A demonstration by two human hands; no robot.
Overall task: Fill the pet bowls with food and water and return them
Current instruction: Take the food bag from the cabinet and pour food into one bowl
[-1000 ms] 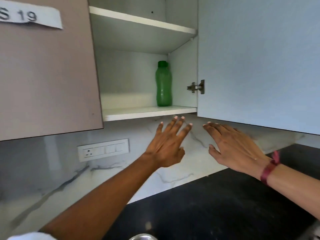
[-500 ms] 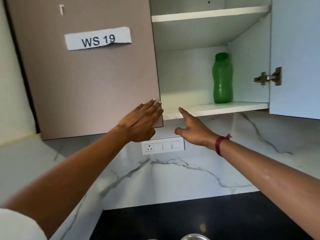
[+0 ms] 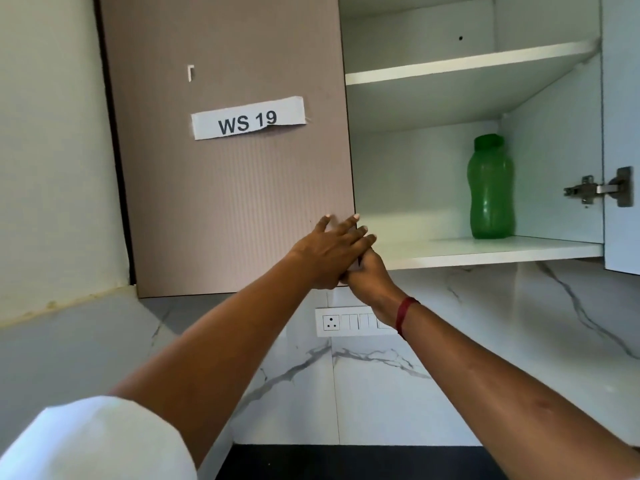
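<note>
Left hand [image 3: 329, 251], fingers straight, lies on the cabinet door [image 3: 228, 202] corner, hiding the right hand [image 3: 370, 277] grip; green bottle [image 3: 490, 188] stands right.

I'm in a kitchen: a wall cabinet door [image 3: 225, 202] with a paper label [image 3: 248, 117] reading "WS 19" hangs before me. The lower white shelf [image 3: 485, 249] beside it holds a green bottle [image 3: 490, 188]. A marble-patterned backsplash [image 3: 381, 393] carries a socket and switch plate [image 3: 349, 321], and the black table [image 3: 346, 462] meets it below.
</note>
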